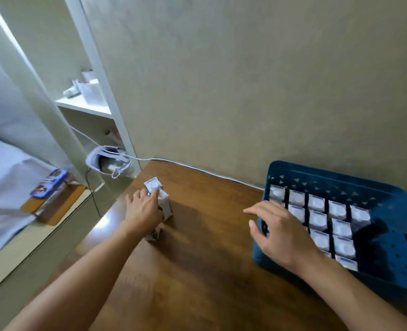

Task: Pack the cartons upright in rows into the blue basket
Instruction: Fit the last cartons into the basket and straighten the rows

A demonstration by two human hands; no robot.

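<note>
A dark brown wooden desk (197, 259) is seen from above, set against a plain beige wall (245, 80). A white cable (197, 168) is laid along the joint between desk and wall. To the left a white shelf unit (87, 107) is built in, with pale items on one shelf and a white headset-like device (107, 161) in the compartment below. Further left a bed with a pale sheet (4, 168) is seen, and beside it a low wooden stand carrying a blue tin (49, 183).

The blue basket (393, 206) is placed at the right edge of the desk, against the wall. Cartons (317, 218) are packed upright in it in rows, their white round caps facing up; the left part of the basket is filled, while the right part is in shadow.

One loose carton (158, 194) is stood on the desk near the left corner, well apart from the basket. The left hand (142, 211) is laid over it, the fingers curled round its top beside the cap, so that the grip is closed on that carton. A second small carton-like shape is partly hidden below the wrist and cannot be made out clearly.

The right hand (278, 230) is held over the basket's near left corner, fingers spread and relaxed; nothing is held, and contact with the rim cannot be told.
</note>
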